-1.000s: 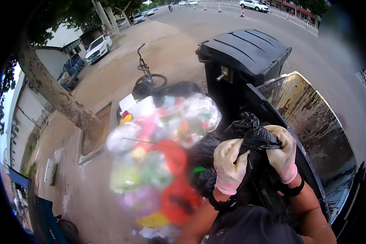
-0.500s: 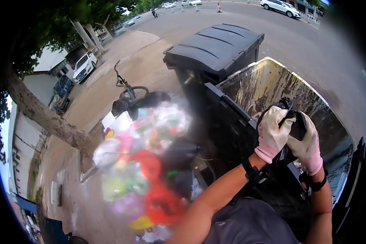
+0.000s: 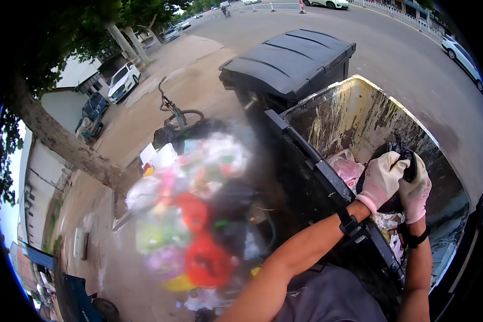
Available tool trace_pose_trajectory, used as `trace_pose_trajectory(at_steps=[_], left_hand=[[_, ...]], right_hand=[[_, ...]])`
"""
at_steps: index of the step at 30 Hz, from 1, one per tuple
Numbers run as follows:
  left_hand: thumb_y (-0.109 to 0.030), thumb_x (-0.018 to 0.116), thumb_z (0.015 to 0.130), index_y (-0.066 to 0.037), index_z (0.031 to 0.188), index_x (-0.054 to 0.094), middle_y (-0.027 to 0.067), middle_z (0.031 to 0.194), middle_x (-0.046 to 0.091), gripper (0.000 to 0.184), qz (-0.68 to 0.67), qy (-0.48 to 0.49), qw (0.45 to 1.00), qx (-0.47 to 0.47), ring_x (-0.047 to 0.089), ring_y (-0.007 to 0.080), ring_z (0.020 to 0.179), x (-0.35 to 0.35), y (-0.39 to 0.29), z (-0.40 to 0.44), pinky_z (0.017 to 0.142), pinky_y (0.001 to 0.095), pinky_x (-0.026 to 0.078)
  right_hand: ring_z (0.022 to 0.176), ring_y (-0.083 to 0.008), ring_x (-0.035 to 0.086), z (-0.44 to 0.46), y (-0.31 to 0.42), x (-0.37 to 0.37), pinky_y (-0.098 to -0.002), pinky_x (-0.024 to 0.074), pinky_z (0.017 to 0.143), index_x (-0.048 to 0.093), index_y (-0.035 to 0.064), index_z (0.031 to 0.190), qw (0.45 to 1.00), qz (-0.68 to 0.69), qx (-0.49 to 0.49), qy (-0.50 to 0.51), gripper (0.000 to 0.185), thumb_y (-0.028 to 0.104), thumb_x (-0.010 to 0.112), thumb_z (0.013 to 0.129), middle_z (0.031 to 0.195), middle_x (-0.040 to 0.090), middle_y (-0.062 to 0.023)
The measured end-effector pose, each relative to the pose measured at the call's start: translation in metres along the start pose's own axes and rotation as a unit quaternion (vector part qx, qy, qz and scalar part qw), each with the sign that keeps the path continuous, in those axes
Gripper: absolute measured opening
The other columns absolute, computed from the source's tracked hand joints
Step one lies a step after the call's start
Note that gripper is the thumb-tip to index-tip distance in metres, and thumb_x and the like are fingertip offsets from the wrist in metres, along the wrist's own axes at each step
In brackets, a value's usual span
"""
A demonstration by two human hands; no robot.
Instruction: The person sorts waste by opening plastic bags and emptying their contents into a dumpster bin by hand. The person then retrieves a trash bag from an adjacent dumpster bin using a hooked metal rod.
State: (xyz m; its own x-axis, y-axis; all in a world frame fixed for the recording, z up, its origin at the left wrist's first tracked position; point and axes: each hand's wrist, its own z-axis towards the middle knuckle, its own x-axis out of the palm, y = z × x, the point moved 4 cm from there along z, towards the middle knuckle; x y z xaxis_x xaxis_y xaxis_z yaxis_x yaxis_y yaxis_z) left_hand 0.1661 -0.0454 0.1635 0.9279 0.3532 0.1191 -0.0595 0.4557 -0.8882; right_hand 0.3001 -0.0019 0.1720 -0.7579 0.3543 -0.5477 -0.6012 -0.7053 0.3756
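Note:
My left hand (image 3: 383,180) and my right hand (image 3: 415,188) wear pale gloves with pink cuffs. Both are closed around the gathered top of a black plastic bag (image 3: 394,146), side by side. The bag's body is partly hidden behind the gloves and hangs over the open trash bin (image 3: 359,102), whose inner walls are stained. Inside the bin, a pinkish plastic bag (image 3: 346,169) and other litter show below and beside my hands.
A dark bin with a closed lid (image 3: 290,61) stands just beyond the open one. To the left lies a blurred heap of bagged rubbish (image 3: 190,209), with a bicycle (image 3: 177,112) behind it. A tree trunk (image 3: 70,142) leans at far left; cars stand along the road.
Both hands have moved slightly right and down with the black bag, further over the open bin. The pinkish bag and litter inside the bin now show. My view has shifted a little.

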Motion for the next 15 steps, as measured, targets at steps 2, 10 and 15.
trace_pose_trajectory(at_steps=[2, 10, 15], left_hand=[[-0.012, 0.067, 0.098, 0.0, 0.088, 0.068, 0.0026, 0.076, 0.064, 0.015, -0.068, 0.007, 0.994, -0.088, 0.054, 0.0099, 0.07, 0.008, 0.012, -0.001, 0.065, 0.0303, 0.046], [-0.02, 0.07, 0.099, -0.001, 0.082, 0.067, -0.004, 0.071, 0.057, 0.026, -0.096, -0.029, 0.98, -0.17, 0.046, 0.0052, 0.067, 0.031, 0.052, 0.0, 0.06, 0.0281, 0.042], [-0.019, 0.069, 0.1, -0.004, 0.076, 0.063, -0.0068, 0.066, 0.053, 0.029, -0.088, -0.041, 0.964, -0.248, 0.044, 0.0036, 0.056, 0.025, 0.03, -0.008, 0.049, 0.0265, 0.035]], right_hand=[[0.103, -0.0361, 0.071, 0.003, -0.007, 0.0, -0.0398, 0.0566, 0.088, 0.069, 0.0053, 0.121, 1.0, -0.018, 0.002, 0.004, 0.04, 0.008, 0.073, 0.082, 0.113, 0.072, -0.0168], [0.102, -0.035, 0.071, 0.006, -0.05, 0.019, -0.0414, 0.0571, 0.085, 0.069, 0.0097, 0.12, 0.993, -0.091, 0.06, 0.048, 0.038, 0.02, 0.074, 0.085, 0.117, 0.073, -0.013], [0.112, -0.0324, 0.068, 0.008, -0.052, 0.021, -0.0402, 0.056, 0.092, 0.065, 0.0098, 0.125, 0.984, -0.094, 0.111, 0.106, 0.049, 0.017, 0.077, 0.077, 0.133, 0.067, -0.01]])
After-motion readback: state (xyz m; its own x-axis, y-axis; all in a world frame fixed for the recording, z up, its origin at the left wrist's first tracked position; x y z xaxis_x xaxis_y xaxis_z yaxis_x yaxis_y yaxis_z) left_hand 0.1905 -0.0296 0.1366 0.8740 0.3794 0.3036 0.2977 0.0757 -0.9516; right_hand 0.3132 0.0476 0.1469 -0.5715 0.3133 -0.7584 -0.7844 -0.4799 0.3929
